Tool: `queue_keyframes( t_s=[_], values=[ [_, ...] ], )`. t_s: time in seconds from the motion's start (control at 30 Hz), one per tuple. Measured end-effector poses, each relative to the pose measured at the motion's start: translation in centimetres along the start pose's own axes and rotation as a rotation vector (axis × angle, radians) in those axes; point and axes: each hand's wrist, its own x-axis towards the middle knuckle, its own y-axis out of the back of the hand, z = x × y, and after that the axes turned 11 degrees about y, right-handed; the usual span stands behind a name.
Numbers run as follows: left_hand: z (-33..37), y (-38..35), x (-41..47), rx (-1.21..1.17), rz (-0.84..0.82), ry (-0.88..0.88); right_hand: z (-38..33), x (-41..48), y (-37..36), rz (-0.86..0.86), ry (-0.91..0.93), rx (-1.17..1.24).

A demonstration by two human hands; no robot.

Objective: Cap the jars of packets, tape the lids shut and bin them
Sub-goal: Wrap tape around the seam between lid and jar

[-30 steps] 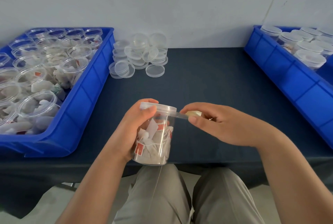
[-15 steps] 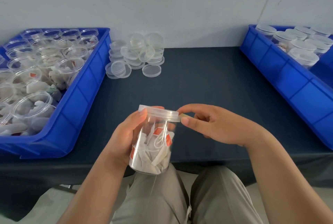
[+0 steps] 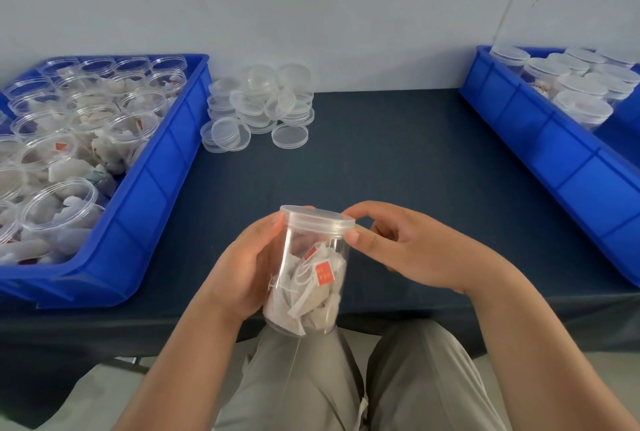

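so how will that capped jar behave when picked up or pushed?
Probably light: the jar holds only loose paper packets. Its smooth clear wall looks slippery. Round, so likely to roll if laid on its side.

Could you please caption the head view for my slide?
Left hand grips capped clear plastic jar of packets; right hand pinches its clear lid.

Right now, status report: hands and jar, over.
Left hand grips jar of packets. Right hand pinches its lid edge. Spare lids far back, clear of hands.
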Motion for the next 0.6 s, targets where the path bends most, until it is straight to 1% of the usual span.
queue_keyframes(
  t_s=[0.13,0.17,0.27,0.33,0.53,0.6],
  values=[
    [0.7,-0.9,-0.4,0.073,0.094,0.044,-0.4,-0.1,-0.3,0.047,-0.004,-0.003],
    [0.9,-1.2,-0.5,0.128,0.145,0.034,-0.5,0.0,-0.4,0.068,-0.007,-0.006],
    [1.0,-2.0,-0.6,0.328,0.354,-0.107,-0.5,0.0,-0.9,0.120,-0.040,-0.016],
    [1.1,-2.8,-0.8,0.492,0.457,-0.155,-0.5,0.1,-1.2,0.133,-0.062,-0.023],
    [0.1,-4.6,-1.5,0.854,0.666,-0.184,-1.0,0.1,-2.6,0.160,-0.066,-0.040],
    [0.3,-4.7,-1.6,0.877,0.704,-0.179,-1.2,0.1,-2.9,0.161,-0.070,-0.055]
  ],
)
